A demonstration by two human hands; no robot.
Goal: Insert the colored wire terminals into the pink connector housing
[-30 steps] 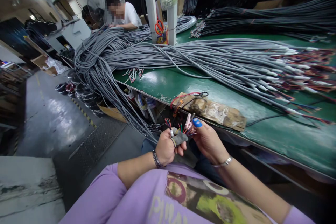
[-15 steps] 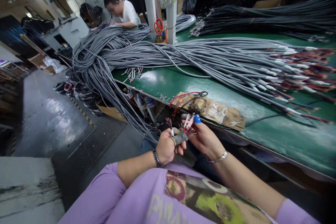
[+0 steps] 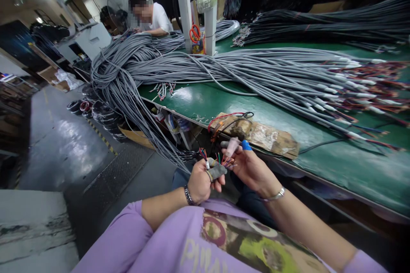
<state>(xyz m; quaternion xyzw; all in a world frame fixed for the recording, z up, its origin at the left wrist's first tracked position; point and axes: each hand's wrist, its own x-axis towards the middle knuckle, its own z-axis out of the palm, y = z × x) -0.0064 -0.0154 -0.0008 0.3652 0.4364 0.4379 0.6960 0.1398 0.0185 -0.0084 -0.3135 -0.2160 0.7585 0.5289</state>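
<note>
My left hand [image 3: 199, 182], with grey covers on its fingers, is closed around a grey cable's end. A white sleeve [image 3: 207, 164] with thin coloured wires [image 3: 203, 153] stands up out of that grip. More loose orange and purple wires [image 3: 228, 161] fan out between the two hands. My right hand [image 3: 251, 169] is right beside these wires, its fingers curled, a blue cover [image 3: 246, 145] on the thumb. A blurred pinkish piece [image 3: 232, 146] lies at its fingertips; whether it is a covered finger or a held thing, I cannot tell.
A large bundle of grey cables [image 3: 192, 68] lies across the green table [image 3: 188, 104] and hangs over its edge. A taped wooden block [image 3: 265, 136] sits at the near edge. Behind are a post [image 3: 209, 30], orange-handled scissors [image 3: 194, 33], dark cables [image 3: 304, 27] and a seated person [image 3: 158, 19].
My right hand has moved slightly to the right and its thumb has shifted with it. The pinkish piece has turned and blurred. My left hand keeps its hold with only a slight shift.
</note>
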